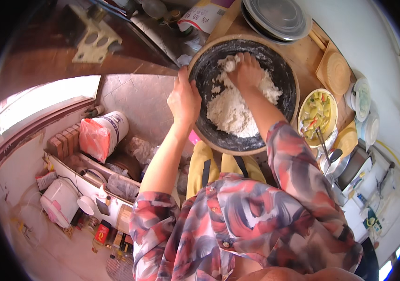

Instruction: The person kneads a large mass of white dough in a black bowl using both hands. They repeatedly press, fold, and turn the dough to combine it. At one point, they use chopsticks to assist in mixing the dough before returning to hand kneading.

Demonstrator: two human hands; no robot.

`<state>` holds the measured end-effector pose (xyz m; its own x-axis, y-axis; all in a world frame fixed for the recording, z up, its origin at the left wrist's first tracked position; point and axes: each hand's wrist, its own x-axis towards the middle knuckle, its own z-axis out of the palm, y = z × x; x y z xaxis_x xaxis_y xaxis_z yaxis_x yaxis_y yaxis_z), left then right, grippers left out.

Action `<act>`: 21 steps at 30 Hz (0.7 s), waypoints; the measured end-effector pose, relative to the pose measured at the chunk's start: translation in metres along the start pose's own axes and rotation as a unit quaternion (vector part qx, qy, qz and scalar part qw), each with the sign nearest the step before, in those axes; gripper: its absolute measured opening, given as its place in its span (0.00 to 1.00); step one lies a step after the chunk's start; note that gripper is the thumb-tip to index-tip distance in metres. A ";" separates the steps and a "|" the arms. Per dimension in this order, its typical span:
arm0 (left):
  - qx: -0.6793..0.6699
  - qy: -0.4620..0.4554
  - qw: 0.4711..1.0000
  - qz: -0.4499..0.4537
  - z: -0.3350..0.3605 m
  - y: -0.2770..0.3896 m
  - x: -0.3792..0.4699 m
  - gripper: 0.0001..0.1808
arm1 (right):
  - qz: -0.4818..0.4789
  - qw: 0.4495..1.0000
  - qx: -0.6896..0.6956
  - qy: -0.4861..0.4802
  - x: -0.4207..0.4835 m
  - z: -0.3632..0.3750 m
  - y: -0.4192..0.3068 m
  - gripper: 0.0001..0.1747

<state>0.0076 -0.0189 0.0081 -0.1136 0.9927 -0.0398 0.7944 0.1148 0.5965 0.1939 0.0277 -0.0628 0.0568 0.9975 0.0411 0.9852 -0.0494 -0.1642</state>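
A wide basin with a tan rim and a dark, flour-dusted inside is in front of me. In it lies a heap of loose white flour, with rough dough lumps towards the far side. My left hand grips the basin's left rim, thumb towards the inside. My right hand is down in the basin at the far side, its fingers curled over the floury dough; the fingertips are hidden.
On the wooden table stand lidded pans and a bowl of cut green vegetables with chopsticks. A white bucket, bricks, a rice cooker and several bottles are at left.
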 end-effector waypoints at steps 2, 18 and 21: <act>0.001 0.001 1.000 0.009 0.001 0.003 0.003 0.23 | -0.002 1.000 0.020 0.016 0.008 0.001 0.005 0.17; 0.005 -0.024 1.000 -0.013 0.003 0.003 0.003 0.25 | 0.006 0.998 0.047 -0.048 -0.069 -0.010 -0.019 0.41; 0.000 -0.027 0.999 -0.022 0.002 0.001 -0.002 0.25 | 0.004 0.995 0.080 -0.062 -0.048 0.004 -0.021 0.43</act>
<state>0.0101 -0.0205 0.0069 -0.1172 0.9871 -0.1090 0.7897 0.1592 0.5925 0.1699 -0.0189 -0.0653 0.0338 0.9962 -0.0800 0.9458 -0.0578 -0.3195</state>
